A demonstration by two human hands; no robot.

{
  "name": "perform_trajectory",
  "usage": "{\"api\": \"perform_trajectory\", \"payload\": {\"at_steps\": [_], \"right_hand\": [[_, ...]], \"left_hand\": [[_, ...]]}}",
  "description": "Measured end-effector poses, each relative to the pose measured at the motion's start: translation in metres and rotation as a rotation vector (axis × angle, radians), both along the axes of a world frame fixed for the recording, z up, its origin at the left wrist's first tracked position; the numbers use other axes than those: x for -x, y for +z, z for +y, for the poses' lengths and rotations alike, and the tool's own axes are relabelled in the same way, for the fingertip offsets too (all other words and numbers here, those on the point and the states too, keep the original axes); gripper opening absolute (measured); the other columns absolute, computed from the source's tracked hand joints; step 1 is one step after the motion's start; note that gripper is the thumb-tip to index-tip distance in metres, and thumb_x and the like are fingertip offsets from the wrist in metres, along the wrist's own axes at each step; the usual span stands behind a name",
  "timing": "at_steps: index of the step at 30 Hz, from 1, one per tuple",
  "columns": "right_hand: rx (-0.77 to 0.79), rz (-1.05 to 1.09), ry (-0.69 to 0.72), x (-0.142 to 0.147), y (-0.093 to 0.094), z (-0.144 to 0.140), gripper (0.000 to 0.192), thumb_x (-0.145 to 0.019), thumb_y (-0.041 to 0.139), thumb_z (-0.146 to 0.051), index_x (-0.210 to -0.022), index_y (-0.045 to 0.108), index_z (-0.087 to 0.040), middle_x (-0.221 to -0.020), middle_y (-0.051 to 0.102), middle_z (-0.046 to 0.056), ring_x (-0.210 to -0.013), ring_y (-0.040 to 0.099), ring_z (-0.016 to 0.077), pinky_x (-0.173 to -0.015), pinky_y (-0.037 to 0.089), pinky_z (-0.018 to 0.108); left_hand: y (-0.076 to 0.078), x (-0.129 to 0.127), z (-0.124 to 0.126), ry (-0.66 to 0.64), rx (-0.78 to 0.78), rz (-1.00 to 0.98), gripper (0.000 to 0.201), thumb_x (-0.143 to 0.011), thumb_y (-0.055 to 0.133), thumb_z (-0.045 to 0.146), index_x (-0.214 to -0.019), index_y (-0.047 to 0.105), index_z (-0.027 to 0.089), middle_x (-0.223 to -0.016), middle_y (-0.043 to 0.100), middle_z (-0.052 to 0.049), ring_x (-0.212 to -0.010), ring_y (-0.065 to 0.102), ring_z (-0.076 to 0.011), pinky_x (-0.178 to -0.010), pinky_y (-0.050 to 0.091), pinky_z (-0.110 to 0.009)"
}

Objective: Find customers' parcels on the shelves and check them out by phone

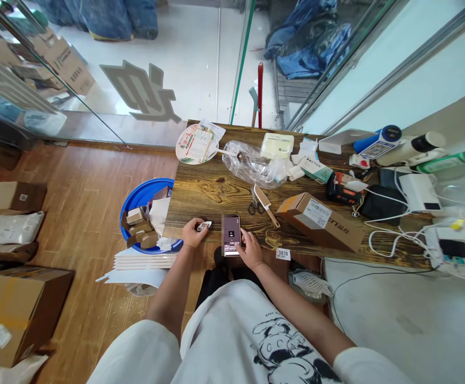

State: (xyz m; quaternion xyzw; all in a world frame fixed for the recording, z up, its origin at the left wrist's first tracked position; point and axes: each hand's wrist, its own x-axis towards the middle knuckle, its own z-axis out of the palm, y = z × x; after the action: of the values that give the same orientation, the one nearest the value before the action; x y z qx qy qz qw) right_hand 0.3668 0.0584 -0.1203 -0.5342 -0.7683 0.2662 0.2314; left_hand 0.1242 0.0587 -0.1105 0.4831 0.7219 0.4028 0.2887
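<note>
My left hand (194,233) is closed at the front edge of the wooden table, pinching a small white label (205,226) with black digits, partly covered by the fingers. To its right, my right hand (251,250) grips a phone (231,234) by its lower right side, thumb over the lit, dark screen. The phone overlaps the table's front edge. Beyond it lie black-handled scissors (255,207) and a knife (267,206) with a light brown handle and a pale blade or sheath. A white label reading 5010 (283,254) sits at the table edge, right of my right hand.
On the wooden table (200,194) lie a cardboard box (320,221), clear plastic wrap (248,164), a round fan (194,144), and tangled white cables (400,234). A blue bin (126,205) with small cartons stands left. More boxes (16,309) line the floor; a glass wall rises behind.
</note>
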Motion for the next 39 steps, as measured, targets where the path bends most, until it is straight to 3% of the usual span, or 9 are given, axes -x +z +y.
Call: {"api": "perform_trajectory", "payload": {"at_steps": [10,14,21,29,39], "right_hand": [[-0.052,-0.040,-0.013,0.004,-0.003,-0.002,0.052,-0.086,0.047,-0.036,-0.131,0.043,-0.013,-0.086,0.055,0.008,-0.081,0.054,0.0243,-0.079,0.050,0.042],[-0.075,-0.077,0.003,0.010,0.001,-0.002,0.055,-0.087,0.044,-0.036,-0.138,0.037,-0.014,-0.098,0.052,0.012,-0.091,0.052,0.0263,-0.082,0.049,0.043],[-0.130,-0.121,-0.022,0.035,0.010,0.014,0.053,-0.087,0.045,-0.038,-0.137,0.041,-0.020,-0.127,0.031,0.017,-0.114,0.035,0.0339,-0.096,0.038,0.056],[-0.151,-0.121,0.055,0.046,0.013,0.024,0.041,-0.086,0.050,-0.036,-0.126,0.055,-0.028,-0.141,0.018,0.010,-0.126,0.024,0.0355,-0.103,0.031,0.055],[-0.147,-0.093,0.034,0.030,-0.004,0.009,0.062,-0.088,0.046,-0.038,-0.142,0.027,-0.018,-0.137,0.027,0.019,-0.126,0.032,0.0338,-0.101,0.035,0.056]], "left_hand": [[0.001,0.001,0.000,-0.015,0.003,0.016,0.015,-0.072,0.056,0.035,-0.070,0.059,0.020,-0.066,0.063,0.000,-0.062,0.056,-0.0149,-0.061,0.043,-0.026],[0.001,0.000,0.000,-0.008,0.004,0.019,0.013,-0.072,0.054,0.033,-0.068,0.059,0.020,-0.066,0.064,0.000,-0.063,0.056,-0.0152,-0.061,0.043,-0.027],[0.003,0.001,0.000,-0.035,0.011,0.033,0.014,-0.072,0.056,0.034,-0.069,0.059,0.021,-0.068,0.064,0.000,-0.065,0.057,-0.0160,-0.063,0.044,-0.028],[0.004,0.005,0.000,-0.099,0.020,0.043,0.010,-0.072,0.055,0.030,-0.070,0.058,0.021,-0.069,0.063,0.000,-0.065,0.056,-0.0157,-0.063,0.042,-0.028],[0.008,0.004,0.000,-0.104,0.035,0.051,0.012,-0.072,0.055,0.033,-0.070,0.057,0.021,-0.069,0.063,0.000,-0.066,0.056,-0.0163,-0.064,0.042,-0.028]]}}
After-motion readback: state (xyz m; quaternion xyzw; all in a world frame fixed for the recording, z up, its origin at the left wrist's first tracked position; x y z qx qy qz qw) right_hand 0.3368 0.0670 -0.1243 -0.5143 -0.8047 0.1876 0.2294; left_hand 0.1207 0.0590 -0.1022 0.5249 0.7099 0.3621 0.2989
